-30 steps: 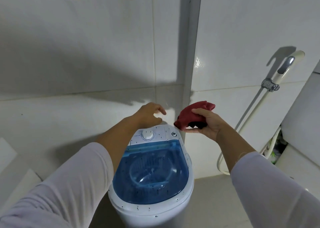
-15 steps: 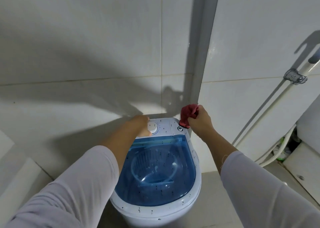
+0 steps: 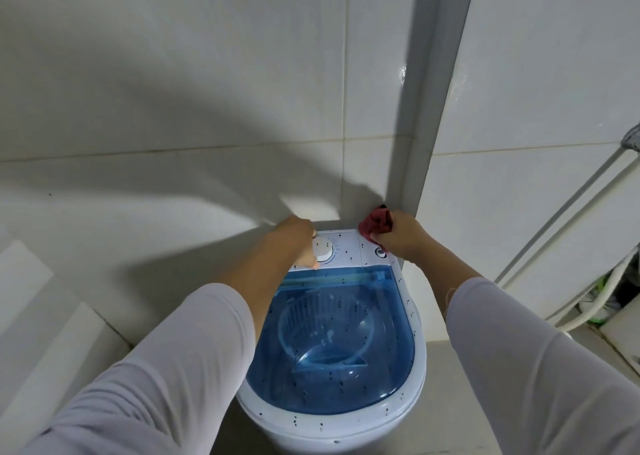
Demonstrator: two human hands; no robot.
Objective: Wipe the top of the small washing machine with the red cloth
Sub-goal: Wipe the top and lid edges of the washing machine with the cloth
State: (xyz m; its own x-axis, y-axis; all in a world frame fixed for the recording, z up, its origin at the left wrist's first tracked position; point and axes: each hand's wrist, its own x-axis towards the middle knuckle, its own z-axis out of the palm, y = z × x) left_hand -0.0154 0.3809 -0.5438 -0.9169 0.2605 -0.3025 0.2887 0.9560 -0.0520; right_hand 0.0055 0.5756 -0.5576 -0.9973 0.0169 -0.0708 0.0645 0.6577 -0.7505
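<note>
The small washing machine (image 3: 417, 354) stands against the tiled wall, white with a see-through blue lid (image 3: 332, 343) and dark specks all over its top. Its white control panel (image 3: 346, 250) lies at the far end with a round dial (image 3: 323, 246). My right hand (image 3: 403, 238) is closed around the bunched red cloth (image 3: 375, 222), pressing it on the panel's far right corner beside a small round button (image 3: 381, 252). My left hand (image 3: 298, 243) rests on the panel's left edge next to the dial, fingers curled down against the machine.
Tiled walls close in behind and to the left, with a vertical grey corner strip (image 3: 420, 143) just beyond the cloth. White hoses (image 3: 568, 219) run down the right wall towards clutter near the floor. A white ledge (image 3: 52, 316) sits at lower left.
My right hand has carried the red cloth down from above the machine onto the panel's far right corner. My left hand has dropped onto the panel's left side by the dial.
</note>
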